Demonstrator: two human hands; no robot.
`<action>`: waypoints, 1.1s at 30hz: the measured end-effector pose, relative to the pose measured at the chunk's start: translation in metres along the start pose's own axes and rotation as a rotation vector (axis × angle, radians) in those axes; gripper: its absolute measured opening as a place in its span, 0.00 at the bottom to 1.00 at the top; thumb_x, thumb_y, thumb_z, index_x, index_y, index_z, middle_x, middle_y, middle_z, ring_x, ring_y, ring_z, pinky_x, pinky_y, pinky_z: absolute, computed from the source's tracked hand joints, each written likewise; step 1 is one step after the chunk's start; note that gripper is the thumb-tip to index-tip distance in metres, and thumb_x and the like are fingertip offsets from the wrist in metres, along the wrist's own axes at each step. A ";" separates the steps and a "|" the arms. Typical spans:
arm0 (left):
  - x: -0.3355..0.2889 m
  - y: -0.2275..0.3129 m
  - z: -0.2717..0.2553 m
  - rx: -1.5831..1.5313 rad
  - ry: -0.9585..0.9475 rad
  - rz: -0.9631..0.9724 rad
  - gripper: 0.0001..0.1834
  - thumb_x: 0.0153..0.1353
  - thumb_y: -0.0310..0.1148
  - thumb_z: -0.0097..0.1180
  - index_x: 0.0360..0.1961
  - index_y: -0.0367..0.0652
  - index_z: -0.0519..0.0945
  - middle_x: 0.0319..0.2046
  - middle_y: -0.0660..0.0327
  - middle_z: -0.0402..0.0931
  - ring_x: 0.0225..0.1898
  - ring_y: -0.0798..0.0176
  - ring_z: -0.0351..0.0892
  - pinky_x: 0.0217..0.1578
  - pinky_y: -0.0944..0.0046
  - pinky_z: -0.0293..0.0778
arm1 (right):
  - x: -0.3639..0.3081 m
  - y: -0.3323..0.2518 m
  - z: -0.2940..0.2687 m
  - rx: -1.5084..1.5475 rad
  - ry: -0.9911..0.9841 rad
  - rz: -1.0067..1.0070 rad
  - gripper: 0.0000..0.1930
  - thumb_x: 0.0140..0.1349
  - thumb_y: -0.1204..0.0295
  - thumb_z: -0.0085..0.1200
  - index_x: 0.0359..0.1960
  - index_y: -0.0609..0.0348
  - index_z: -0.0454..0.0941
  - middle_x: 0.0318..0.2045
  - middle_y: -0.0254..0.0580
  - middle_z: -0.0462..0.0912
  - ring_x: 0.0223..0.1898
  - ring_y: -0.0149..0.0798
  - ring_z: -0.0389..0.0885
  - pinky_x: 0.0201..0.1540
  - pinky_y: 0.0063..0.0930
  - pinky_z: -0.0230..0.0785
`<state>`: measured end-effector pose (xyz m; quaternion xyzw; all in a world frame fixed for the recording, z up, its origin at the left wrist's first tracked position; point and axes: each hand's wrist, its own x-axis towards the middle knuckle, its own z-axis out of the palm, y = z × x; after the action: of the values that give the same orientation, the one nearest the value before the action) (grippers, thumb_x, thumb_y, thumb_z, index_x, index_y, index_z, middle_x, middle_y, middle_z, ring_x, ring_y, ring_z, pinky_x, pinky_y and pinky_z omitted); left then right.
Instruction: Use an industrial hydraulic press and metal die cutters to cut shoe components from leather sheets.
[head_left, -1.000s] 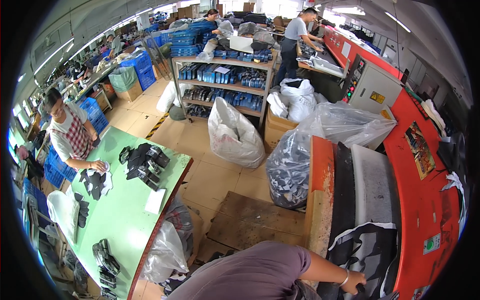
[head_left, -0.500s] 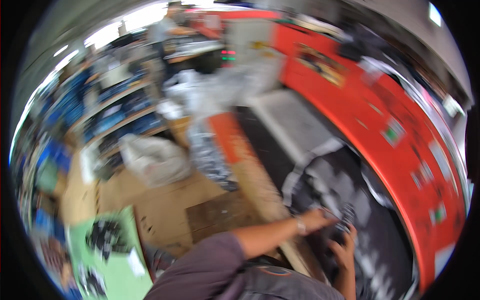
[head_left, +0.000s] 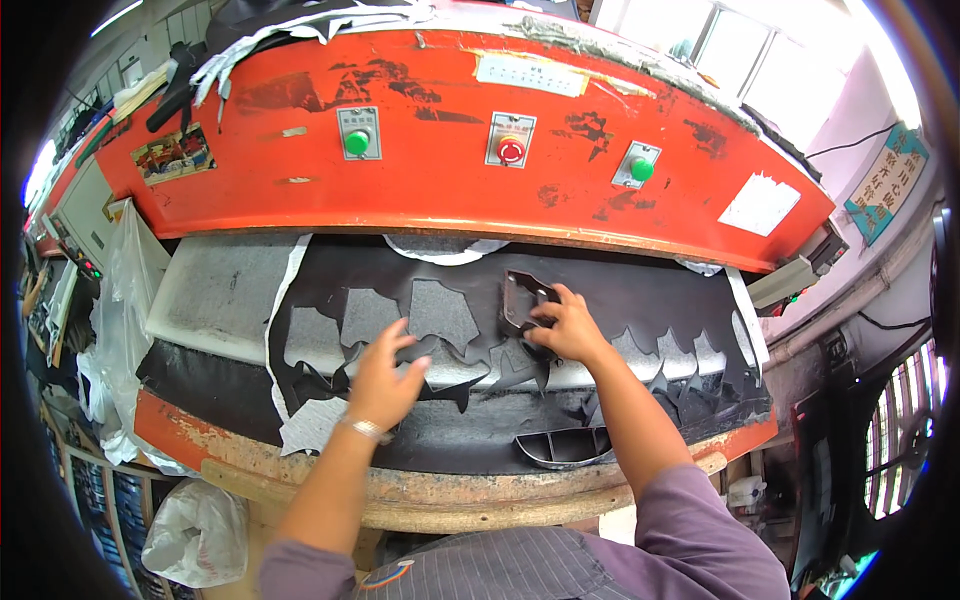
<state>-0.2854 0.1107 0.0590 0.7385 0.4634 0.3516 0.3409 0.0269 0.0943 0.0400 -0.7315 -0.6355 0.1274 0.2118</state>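
Right hand (head_left: 572, 330) is at the frame-shaped cutting die (head_left: 513, 302), which sits on the black sheet (head_left: 345, 262), right of center on the press bed (head_left: 215, 285). Fingers curl over the die's right side, most of the frame sticking out to their left. Can't tell if they're clamped or only resting on it. Left hand (head_left: 385, 385): fingers spread, nothing in them, over the ragged cut-outs, well left of that die. Second die (head_left: 552, 450), curved with compartments, lies at the bed's near side, beside the right forearm. Red press beam (head_left: 430, 170) runs behind.
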 end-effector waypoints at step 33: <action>0.042 -0.042 0.098 -0.118 0.135 0.064 0.32 0.57 0.29 0.54 0.63 0.31 0.62 0.50 0.48 0.78 0.59 0.50 0.72 0.61 0.54 0.62 | -0.007 0.024 0.011 0.098 0.313 -0.274 0.47 0.49 0.51 0.65 0.66 0.65 0.57 0.64 0.57 0.63 0.68 0.53 0.57 0.68 0.48 0.43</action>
<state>-0.2089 0.1466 -0.0181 0.7063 0.4399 0.4379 0.3405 0.0424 0.0865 0.0186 -0.6379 -0.6815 0.0129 0.3585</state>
